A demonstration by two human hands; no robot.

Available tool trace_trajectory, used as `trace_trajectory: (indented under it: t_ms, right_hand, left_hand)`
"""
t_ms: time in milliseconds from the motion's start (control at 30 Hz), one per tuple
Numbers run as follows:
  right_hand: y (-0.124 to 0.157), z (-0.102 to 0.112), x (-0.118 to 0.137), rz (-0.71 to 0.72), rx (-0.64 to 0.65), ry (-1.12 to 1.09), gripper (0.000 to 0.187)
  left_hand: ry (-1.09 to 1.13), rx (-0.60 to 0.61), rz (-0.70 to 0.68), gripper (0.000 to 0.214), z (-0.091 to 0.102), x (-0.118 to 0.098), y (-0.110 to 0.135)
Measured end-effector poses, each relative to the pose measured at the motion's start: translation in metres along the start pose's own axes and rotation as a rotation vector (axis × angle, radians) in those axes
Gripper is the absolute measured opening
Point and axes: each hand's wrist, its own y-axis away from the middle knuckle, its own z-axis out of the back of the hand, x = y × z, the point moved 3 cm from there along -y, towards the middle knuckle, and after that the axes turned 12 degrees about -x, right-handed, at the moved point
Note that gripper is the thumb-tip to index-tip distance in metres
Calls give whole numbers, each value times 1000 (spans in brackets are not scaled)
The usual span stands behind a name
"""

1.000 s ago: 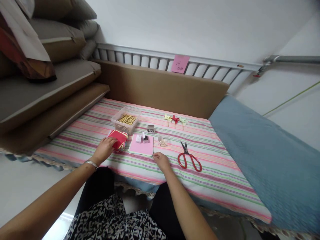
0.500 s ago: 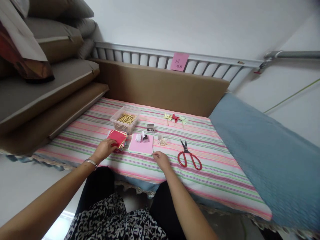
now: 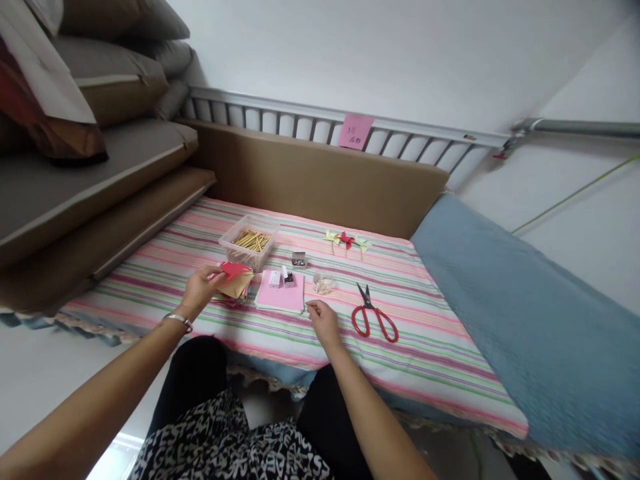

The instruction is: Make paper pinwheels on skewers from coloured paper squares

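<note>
My left hand [image 3: 199,290] pinches the edge of a red paper sheet [image 3: 233,269], whose near side is raised off a stack of colored paper [image 3: 239,293]. A cream sheet shows beneath it. At the near right corner of a pink paper stack [image 3: 280,298], the fingers of my right hand [image 3: 323,317] are pressed together. Whatever they may hold is too small to make out. Two small white boxes lie on the pink paper: a closed box [image 3: 275,279] and an opened box [image 3: 289,279] with dark contents.
Behind stands a clear plastic tub [image 3: 231,248] of thin wooden sticks. An open box of small metal pieces [image 3: 299,260] and a small clear cup [image 3: 323,285] sit mid-table. Red-handled scissors [image 3: 373,313] lie right; three paper pinwheels [image 3: 347,241] lie farther back on the striped cloth [image 3: 430,333].
My left hand has raised the near side of the red sheet from the stack, exposing the cream paper below. My right hand stays by the pink paper's corner. The view has shifted slightly.
</note>
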Motion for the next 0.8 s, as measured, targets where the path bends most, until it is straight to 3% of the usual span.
trace_trajectory:
  t_ms: [133,267,400,467,500,633,700,800]
  right_hand:
    - [22,-9,36,-14,39,-144,21]
    - [50,-31,72,-113,176,-291,21]
    - [76,-48,105,-305,329,-528,39]
    - [89,-53,121,-465,406,-784,43]
    - [94,-54,127,-538,409,-897,43]
    - [102,-44,138,-644,215,-1012,39]
    - [100,-33,142,-597,152,-1001,40]
    - [96,-13,148,-479,164,-944,41]
  left_hand:
    - [171,-164,83,17,13,-32,-4]
    - [410,-218,243,20,25,-60,17]
    - [688,-55,515,12,26,-80,70]
    - [949,26,813,6,22,-89,103]
    - [1022,36,890,5,21,-94,117]
    - [1131,104,964,14,26,-113,152]
    - [1146,192,979,13,33,-120,158]
    - [1164,345,1011,15,44,-129,155]
